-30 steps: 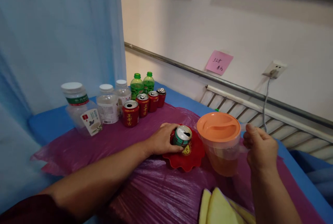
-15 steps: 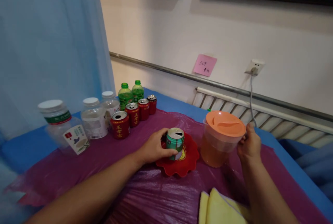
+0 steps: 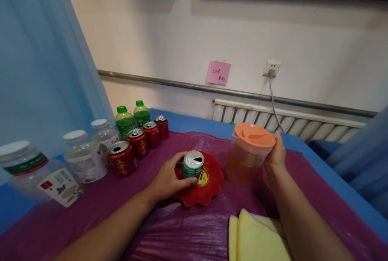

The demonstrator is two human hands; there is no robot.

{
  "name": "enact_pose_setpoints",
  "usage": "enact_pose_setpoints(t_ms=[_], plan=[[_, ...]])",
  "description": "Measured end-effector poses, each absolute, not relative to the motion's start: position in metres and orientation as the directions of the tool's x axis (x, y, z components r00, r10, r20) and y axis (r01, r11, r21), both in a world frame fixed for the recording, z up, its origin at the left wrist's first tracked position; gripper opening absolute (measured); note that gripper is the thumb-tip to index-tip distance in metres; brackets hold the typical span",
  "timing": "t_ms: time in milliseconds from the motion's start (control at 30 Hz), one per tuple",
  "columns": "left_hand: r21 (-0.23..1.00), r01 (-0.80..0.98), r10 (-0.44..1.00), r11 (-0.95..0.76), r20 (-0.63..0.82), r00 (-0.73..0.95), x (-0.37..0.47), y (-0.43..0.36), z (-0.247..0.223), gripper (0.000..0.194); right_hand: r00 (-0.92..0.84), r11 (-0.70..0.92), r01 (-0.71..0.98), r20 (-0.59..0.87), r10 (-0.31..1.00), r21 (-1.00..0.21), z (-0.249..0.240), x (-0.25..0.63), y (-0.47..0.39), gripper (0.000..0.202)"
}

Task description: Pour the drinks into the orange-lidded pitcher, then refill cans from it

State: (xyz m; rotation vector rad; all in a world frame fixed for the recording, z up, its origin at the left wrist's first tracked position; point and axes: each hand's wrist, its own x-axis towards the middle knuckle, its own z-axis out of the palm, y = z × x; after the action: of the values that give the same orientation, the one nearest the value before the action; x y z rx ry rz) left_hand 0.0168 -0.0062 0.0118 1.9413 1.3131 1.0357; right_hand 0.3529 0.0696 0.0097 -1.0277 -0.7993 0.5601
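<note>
My left hand (image 3: pixel 171 176) is wrapped round an opened green drinks can (image 3: pixel 193 164), thumb across its front. The can is over the left part of a red scalloped plate (image 3: pixel 214 188) with a yellow printed centre. To the right of the plate, my right hand (image 3: pixel 276 154) grips the handle side of a clear plastic pitcher (image 3: pixel 245 164) with an orange lid. The pitcher holds amber liquid and leans slightly. Whether its base touches the table covering is hard to tell. The handle is mostly hidden by my fingers.
Several red cans (image 3: pixel 123 159) stand at left, beside green-capped bottles (image 3: pixel 125 123) and clear white-lidded jars (image 3: pixel 85 162). A folded yellow cloth (image 3: pixel 260 236) lies in front on the purple plastic sheet (image 3: pixel 188 232). Behind are a radiator (image 3: pixel 318 125) and a plugged-in cord (image 3: pixel 274 103).
The head view has turned to the right, shifting the scene left. Within the plate, the can has moved a little to the left. Both hands keep their hold.
</note>
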Motion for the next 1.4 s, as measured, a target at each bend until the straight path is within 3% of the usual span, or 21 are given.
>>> enact_pose_setpoints(t_ms=[200,333,433,500,600,733,867,967,1100,1200,1300,1400], plan=[[0.790,0.499,0.934,-0.357,0.286,0.215,0.015,-0.004,0.013,0.071,0.697,0.429,0.029,0.326,0.638,-0.903,0.013,0.357,0.071,0.041],[0.764,0.531,0.930,-0.368,0.298,0.216,0.014,-0.005,0.013,0.070,0.818,0.500,0.157,0.396,0.417,-0.852,0.035,0.365,0.065,0.028],[0.747,0.547,0.926,-0.378,0.302,0.226,0.015,-0.007,0.014,0.070,0.798,0.710,0.305,0.577,0.174,-0.635,0.064,0.352,0.041,0.025],[0.748,0.541,0.923,-0.385,0.302,0.238,0.015,-0.008,0.014,0.070,0.718,0.819,0.334,0.689,0.101,-0.468,0.079,0.330,0.019,0.022],[0.751,0.529,0.918,-0.395,0.307,0.249,0.016,-0.009,0.013,0.068,0.483,0.841,0.286,0.827,0.287,-0.459,0.082,0.293,-0.010,0.015],[0.747,0.527,0.914,-0.405,0.312,0.260,0.016,-0.009,0.010,0.068,0.241,0.806,0.243,0.838,0.489,-0.540,0.062,0.265,-0.019,0.009],[0.753,0.518,0.913,-0.405,0.301,0.277,0.016,-0.008,0.009,0.069,0.030,0.684,0.219,0.706,0.708,-0.696,0.050,0.262,-0.008,0.013],[0.761,0.494,0.904,-0.421,0.305,0.300,0.016,-0.009,0.009,0.068,-0.184,0.554,0.263,0.522,0.833,-0.790,0.048,0.260,-0.003,0.031],[0.758,0.486,0.896,-0.435,0.307,0.322,0.017,-0.009,0.009,0.064,-0.348,0.440,0.423,0.306,0.886,-0.792,0.044,0.250,-0.005,0.070],[0.772,0.481,0.906,-0.415,0.303,0.296,0.016,-0.008,0.006,0.073,-0.423,0.419,0.462,0.222,0.879,-0.782,0.040,0.239,-0.009,0.091],[0.792,0.460,0.913,-0.403,0.314,0.259,0.017,-0.008,0.004,0.083,-0.436,0.419,0.476,0.207,0.876,-0.773,0.036,0.231,-0.011,0.094],[0.804,0.434,0.910,-0.406,0.314,0.271,0.018,-0.008,0.003,0.077,-0.386,0.410,0.484,0.232,0.893,-0.773,0.034,0.224,-0.011,0.089]])
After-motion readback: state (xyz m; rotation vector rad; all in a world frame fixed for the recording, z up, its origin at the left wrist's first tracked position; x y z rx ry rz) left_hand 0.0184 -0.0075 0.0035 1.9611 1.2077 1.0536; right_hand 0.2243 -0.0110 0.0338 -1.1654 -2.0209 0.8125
